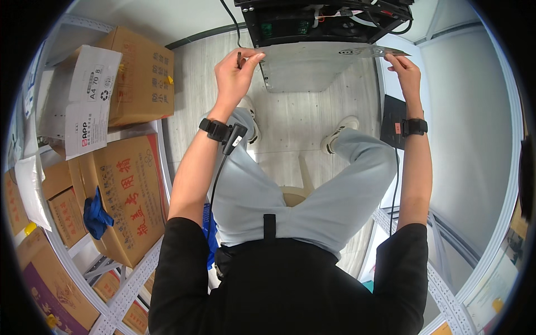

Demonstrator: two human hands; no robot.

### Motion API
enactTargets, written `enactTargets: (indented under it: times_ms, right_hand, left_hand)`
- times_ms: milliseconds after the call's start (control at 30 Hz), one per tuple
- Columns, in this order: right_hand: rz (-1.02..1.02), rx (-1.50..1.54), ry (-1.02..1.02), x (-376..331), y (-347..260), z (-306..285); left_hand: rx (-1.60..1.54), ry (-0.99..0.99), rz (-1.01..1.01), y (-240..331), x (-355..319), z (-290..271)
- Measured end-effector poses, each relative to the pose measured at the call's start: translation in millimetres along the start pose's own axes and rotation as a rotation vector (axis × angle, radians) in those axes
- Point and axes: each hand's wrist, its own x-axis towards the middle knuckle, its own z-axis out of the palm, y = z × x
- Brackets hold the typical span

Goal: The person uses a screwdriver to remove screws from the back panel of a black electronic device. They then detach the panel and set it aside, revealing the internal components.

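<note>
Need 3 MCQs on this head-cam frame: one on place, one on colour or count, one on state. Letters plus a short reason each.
1. Where is the grey metal panel?
A. Flat on the cardboard boxes at the left
B. Held up between both hands, just below the open black case
C. Lying across the person's lap

2. What colour is the cloth lying on the cardboard box at the left?
A. Blue
B. Red
C. White

3. What is the left hand doing?
A. Hanging free with open fingers
B. Resting on the knee
C. Pinching the panel's left corner, with a small dark tool also in the hand

Answers:
1 B: the right hand grips the panel's other end, and the black case sits right above it.
2 A: the crumpled cloth is plainly blue.
3 C: fingers close on the corner, and a dark tool sticks up from the grip.
</note>
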Motion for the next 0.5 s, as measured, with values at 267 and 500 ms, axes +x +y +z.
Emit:
enactTargets:
  times_ms: [267, 500]
  right_hand:
    - [0.052, 0.555, 0.215, -23.4, 49.0, 42.4]
    - [0.527, 0.829, 0.083, -81.7, 112.4, 156.6]
  left_hand:
    - [0.020, -0.047, 0.083, -1.2, 22.0, 1.8]
    - [0.027, -0.059, 0.165, 3.1, 32.1, 3.8]
